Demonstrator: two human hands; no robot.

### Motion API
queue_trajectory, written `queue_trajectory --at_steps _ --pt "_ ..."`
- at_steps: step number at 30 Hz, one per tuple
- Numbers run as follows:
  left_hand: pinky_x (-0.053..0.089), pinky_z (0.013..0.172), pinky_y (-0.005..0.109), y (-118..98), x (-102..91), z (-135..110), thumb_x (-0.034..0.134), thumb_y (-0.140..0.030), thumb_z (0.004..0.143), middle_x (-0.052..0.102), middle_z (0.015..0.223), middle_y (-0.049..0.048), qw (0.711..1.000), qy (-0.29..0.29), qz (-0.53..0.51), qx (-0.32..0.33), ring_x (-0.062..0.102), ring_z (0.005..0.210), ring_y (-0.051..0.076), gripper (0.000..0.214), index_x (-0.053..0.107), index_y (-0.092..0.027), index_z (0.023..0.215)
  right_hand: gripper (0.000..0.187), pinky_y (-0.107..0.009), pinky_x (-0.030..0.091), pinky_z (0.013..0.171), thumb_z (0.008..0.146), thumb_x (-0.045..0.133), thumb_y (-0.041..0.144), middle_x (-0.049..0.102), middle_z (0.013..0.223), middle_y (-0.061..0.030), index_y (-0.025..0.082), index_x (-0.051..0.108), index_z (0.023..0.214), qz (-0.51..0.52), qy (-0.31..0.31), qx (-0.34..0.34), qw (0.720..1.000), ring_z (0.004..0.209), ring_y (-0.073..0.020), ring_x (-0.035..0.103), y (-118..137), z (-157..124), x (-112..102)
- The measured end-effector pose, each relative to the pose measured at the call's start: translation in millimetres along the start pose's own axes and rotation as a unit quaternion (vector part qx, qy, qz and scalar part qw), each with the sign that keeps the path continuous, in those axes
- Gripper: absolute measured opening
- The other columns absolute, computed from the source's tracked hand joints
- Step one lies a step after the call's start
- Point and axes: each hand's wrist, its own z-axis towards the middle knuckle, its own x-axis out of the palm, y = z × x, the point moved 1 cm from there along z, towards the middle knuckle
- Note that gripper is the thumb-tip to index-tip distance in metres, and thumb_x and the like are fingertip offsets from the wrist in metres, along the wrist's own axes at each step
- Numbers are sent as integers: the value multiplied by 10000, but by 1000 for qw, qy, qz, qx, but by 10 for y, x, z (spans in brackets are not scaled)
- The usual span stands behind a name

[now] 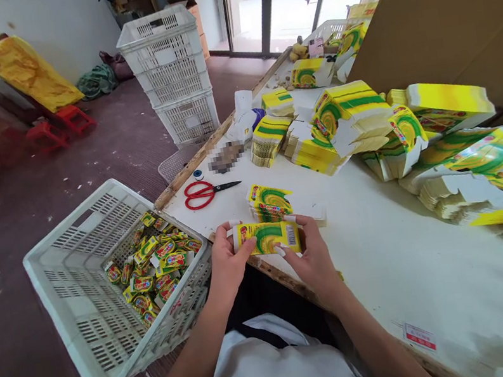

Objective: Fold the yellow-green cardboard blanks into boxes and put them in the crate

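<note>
Between my two hands is a flat yellow and green carton with a barcode at its right end. My left hand pinches its left end, thumb in front. My right hand grips the other end, and white covers show on some of its fingertips. Just behind the carton, a small stack of similar flat cartons rests on the white table. To the left, a white plastic crate holds many small folded boxes in the same colours.
Red-handled scissors lie on the table near its left edge, beside a small dark roll. Bundles of flat yellow cartons cover the table's back and right. Stacked white crates stand on the floor beyond. A large cardboard sheet rises at right.
</note>
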Motion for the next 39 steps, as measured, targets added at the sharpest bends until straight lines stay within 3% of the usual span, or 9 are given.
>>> queue_trajectory --at_steps 6,11,13,16,18,20,26,30,39 --pt "368 394 150 60 -91 -51 823 -327 596 633 678 -53 999 -31 37 3 563 511 82 470 503 -197 914 211 -412 490 838 861 379 160 590 954 -73 218 495 1028 -38 -17 -14 999 906 -223 587 -74 -19 224" --pt "511 611 250 -51 -549 -5 783 -344 583 651 792 -11 986 -112 105 59 616 657 134 459 510 -199 923 323 -388 524 779 841 465 200 596 1108 -111 210 444 1164 -28 38 -28 999 845 -203 626 -130 182 207" --pt "520 682 317 -191 -939 12 736 -340 601 626 811 -5 941 -244 199 122 603 700 165 425 505 -204 930 353 -401 522 780 839 495 216 580 1157 -134 203 433 1186 -72 4 -23 997 874 -214 633 -162 353 74" --pt "476 842 471 -385 -1515 10 648 -330 664 577 860 45 805 -404 408 150 580 901 281 310 539 -191 919 354 -430 489 846 819 519 154 636 1103 -123 194 481 1169 -240 7 8 971 966 -257 610 -211 602 -104" --pt "377 965 565 -424 -1735 10 659 -344 662 562 983 110 722 -450 504 148 483 1113 377 360 545 -176 959 366 -436 475 841 775 555 101 670 1045 -122 185 528 1130 -320 49 32 946 967 -288 600 -239 702 -137" --pt "316 1015 590 -360 -1759 31 666 -354 663 546 1060 146 700 -442 534 171 425 1180 400 397 541 -166 990 357 -429 467 826 749 569 65 681 1005 -128 174 564 1090 -347 72 43 934 947 -302 598 -257 738 -105" --pt "457 918 446 110 -1126 181 631 -360 732 589 1023 90 807 -251 487 220 549 1021 272 272 576 -204 948 423 -392 438 846 759 530 25 665 967 -123 141 527 1166 -370 79 47 925 948 -288 576 -278 683 15" --pt "500 827 383 239 -747 202 603 -353 768 608 1008 71 869 -140 424 213 571 962 231 223 604 -215 944 448 -378 424 860 746 525 16 637 1064 -138 149 509 1174 -377 73 44 922 987 -283 553 -296 698 0" --pt "494 732 300 289 -478 156 694 -289 700 659 870 33 951 -90 260 144 593 747 157 199 645 -198 870 461 -412 450 807 665 532 -5 597 981 -130 168 503 1091 -335 49 45 940 915 -285 571 -343 761 26"
